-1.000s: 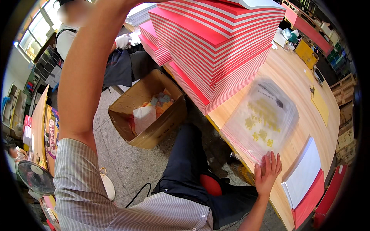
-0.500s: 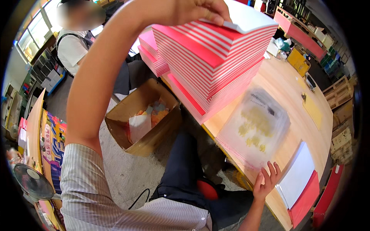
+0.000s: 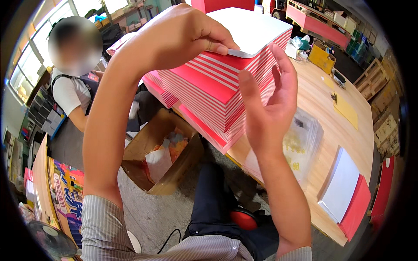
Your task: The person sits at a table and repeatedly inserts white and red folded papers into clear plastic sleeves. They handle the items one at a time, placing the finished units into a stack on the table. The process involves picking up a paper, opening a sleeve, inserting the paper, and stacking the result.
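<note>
Paper stack [image 3: 217, 87], layered red and white, rises at the left edge of the tabletop [image 3: 331, 148]. The left hand [image 3: 228, 49] pinches the near edge of the white top paper [image 3: 250, 28] between thumb and fingers; the right hand [image 3: 267, 65] is open, fingers raised, just beside the stack's right face, and I cannot tell whether it touches.

A hard tug could crease that pinched edge, and a leftward push could slide the uneven layers over the edge toward the cardboard box [image 3: 180, 174] of scraps. The right forearm crosses above the clear plastic bags [image 3: 311, 143]; being slick, they might shift if brushed.

On the wood-grain surface, a white paper pile [image 3: 342, 187] lies over red sheets [image 3: 357, 209] at the near right, a yellow sheet [image 3: 347, 113] farther off. Around it: a seated co-worker [image 3: 69, 93] at left, a fan [image 3: 52, 239], wooden pallets [image 3: 379, 82] at right.
</note>
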A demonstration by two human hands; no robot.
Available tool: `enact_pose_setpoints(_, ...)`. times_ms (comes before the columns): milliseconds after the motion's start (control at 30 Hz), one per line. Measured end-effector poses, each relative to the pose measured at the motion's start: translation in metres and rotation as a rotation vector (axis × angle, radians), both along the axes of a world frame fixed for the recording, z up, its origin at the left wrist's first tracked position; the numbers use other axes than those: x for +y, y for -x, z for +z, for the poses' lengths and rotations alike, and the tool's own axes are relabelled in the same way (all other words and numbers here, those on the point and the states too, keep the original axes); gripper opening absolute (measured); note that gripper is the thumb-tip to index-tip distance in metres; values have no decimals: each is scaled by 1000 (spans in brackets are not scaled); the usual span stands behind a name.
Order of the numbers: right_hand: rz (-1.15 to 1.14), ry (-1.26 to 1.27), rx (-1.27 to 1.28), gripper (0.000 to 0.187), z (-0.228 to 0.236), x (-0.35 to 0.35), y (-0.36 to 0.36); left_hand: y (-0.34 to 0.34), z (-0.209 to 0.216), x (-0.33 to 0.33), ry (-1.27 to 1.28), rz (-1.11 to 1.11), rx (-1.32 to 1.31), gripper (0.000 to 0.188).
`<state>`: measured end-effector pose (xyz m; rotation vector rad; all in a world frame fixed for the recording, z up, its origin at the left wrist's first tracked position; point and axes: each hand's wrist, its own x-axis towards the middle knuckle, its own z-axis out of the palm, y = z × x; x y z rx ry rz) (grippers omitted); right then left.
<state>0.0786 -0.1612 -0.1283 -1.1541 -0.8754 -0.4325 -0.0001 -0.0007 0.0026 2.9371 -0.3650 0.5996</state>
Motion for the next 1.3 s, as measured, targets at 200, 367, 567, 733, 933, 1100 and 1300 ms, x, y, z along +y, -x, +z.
enact_pose_setpoints(200,-30,-89,-3,57,-4,27,-1,-5,-7,13,-83,-175,-83,35)
enact_pose_setpoints(367,-84,-109,-41,58,-5,34,-6,-6,-7,15,-99,-177,-93,34)
enact_pose_setpoints(567,-87,-118,-61,49,-5,35,-5,-6,-9,16,-98,-176,-97,30)
enact_pose_setpoints(733,-85,-120,-44,47,-5,34,-5,-3,-6,8,-46,-193,-71,30)
enact_pose_setpoints(933,-102,-111,-56,46,-5,33,-5,-5,-11,9,-22,-220,-101,30)
enact_pose_setpoints(1100,-120,-108,-51,46,-4,35,-5,-4,-3,9,-78,-214,-79,29)
enact_pose_setpoints(1300,-133,-100,-24,44,-1,35,-2,-7,-8,13,-96,-265,-139,29)
